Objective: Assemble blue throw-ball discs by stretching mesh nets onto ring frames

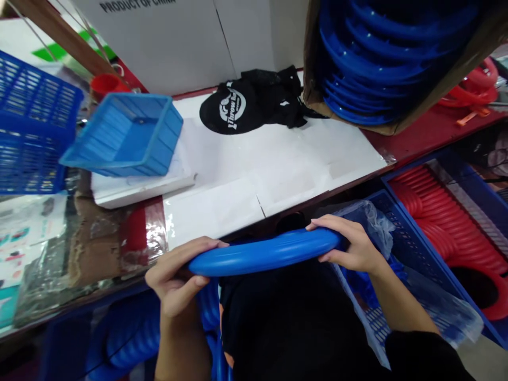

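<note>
A smooth blue plastic ring (pixel 262 254) is held level in front of my body, seen nearly edge-on. My left hand (pixel 180 272) grips its left end, thumb below and fingers above. Around the right end closes my right hand (pixel 351 243), pinching it the same way. The ring is just off the front edge of the white-covered table (pixel 222 206). On that table, beyond the ring, lie black printed pieces (pixel 232 108) with white lettering.
A light-blue bin (pixel 127 135) rests on a white box at left, beside a blue crate (pixel 32 121). A carton (pixel 397 127) of blue rings stands at back right. Below right, a crate (pixel 432 248) holds red rings, next to a plastic-lined crate (pixel 377 323).
</note>
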`<state>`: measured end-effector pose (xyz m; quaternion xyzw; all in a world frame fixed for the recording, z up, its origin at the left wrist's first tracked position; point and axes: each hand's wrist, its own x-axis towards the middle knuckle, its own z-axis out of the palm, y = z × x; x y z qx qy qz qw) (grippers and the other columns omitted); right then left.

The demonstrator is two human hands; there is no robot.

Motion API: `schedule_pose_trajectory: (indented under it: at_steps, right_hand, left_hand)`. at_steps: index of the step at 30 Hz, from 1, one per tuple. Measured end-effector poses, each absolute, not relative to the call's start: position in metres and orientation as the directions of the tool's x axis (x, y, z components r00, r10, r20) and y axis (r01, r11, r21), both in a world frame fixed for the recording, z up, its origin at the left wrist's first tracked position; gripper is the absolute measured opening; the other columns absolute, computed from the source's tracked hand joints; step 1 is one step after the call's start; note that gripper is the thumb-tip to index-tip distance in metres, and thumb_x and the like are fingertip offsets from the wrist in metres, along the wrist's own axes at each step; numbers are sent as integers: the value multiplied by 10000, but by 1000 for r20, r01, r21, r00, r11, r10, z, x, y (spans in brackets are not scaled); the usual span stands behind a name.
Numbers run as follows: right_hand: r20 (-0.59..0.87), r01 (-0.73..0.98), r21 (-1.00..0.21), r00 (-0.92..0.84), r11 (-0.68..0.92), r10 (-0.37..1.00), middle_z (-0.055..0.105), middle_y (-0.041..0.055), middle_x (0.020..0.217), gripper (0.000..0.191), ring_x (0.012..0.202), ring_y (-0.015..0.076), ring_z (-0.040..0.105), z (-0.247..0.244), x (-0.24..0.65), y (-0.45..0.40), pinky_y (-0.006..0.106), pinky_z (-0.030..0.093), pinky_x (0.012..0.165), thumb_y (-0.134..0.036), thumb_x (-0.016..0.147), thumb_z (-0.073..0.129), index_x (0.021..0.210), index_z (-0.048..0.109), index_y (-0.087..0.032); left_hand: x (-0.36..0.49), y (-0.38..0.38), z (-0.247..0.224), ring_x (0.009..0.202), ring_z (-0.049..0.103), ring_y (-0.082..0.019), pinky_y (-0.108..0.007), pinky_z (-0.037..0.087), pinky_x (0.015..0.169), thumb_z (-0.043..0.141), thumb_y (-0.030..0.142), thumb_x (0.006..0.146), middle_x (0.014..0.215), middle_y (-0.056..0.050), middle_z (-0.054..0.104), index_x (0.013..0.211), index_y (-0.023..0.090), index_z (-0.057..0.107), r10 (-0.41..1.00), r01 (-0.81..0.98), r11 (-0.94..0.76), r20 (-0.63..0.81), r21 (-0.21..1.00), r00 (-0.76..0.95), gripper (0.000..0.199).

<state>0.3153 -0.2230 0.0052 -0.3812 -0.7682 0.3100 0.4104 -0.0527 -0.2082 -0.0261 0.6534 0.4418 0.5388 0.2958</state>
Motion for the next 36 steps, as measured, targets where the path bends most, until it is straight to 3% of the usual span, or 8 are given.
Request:
schedule_pose_trajectory:
  at_steps: [3,6,9,11,18,23,28,36]
  right_hand:
    - [295,354,-838,-348,416,890,795,134,1233,587,1111,268,774,-7,326,-216,406,608,1012,-447,898,835,1411,668,-214]
    - [231,346,-897,-165,276,959,811,120,1155,525,1034,280,784,-26,329,-209,389,633,922,-533,902,795,1284,720,-181]
    - [187,320,-936,94,148,978,812,96,1063,514,937,261,774,-39,321,-204,370,641,846,-589,940,717,1232,711,-166]
    - [197,306,-942,178,136,964,808,97,1080,491,951,257,768,-41,315,-204,374,638,868,-576,971,678,1243,698,-168]
    - [515,370,-779,-82,506,853,799,106,1219,452,1055,267,779,-13,310,-222,388,640,927,-446,956,760,1353,705,-236]
    - [600,359,-596,-394,718,696,793,113,1102,493,951,230,759,17,301,-226,368,637,832,-314,948,785,1417,675,-212]
    - [546,409,-555,-478,724,688,768,120,1126,512,964,226,742,27,299,-230,373,636,818,-344,996,722,1480,616,-215]
    - [466,513,-532,-487,674,739,777,122,1055,483,929,237,738,36,306,-242,381,625,810,-498,1002,698,1352,665,-166]
  left_hand:
    - [-51,-200,-41,697,745,-252,-373,630,667,878,563,673,833,-39,815,931,241,847,883,-5,-460,457,888,-110,414]
    - [-40,-194,-49,657,718,-223,-333,614,635,914,643,595,764,-38,781,850,199,804,934,-73,-270,243,960,-262,524]
    - [-25,-191,-47,770,741,-234,-334,629,729,856,682,723,853,-63,788,983,178,777,962,-86,51,-72,995,-263,572]
    - [-21,-191,-44,891,754,-246,-342,631,836,790,682,816,952,-71,795,1104,188,752,958,-59,119,-130,991,-254,573]
    - [-60,-206,-24,965,774,-317,-391,654,824,807,604,843,1090,-118,797,1195,179,741,980,336,-195,198,922,25,556]
    - [-38,-219,30,1111,773,-303,-405,638,977,814,388,919,1211,-121,791,1340,252,720,796,450,-593,400,668,454,452]
    - [7,-217,50,1094,785,-263,-369,647,979,718,307,1001,1240,-138,788,1416,221,681,642,408,-759,480,507,598,426]
    - [31,-217,35,980,806,-262,-370,665,866,740,351,987,1163,-131,817,1398,204,670,624,336,-765,503,549,598,442]
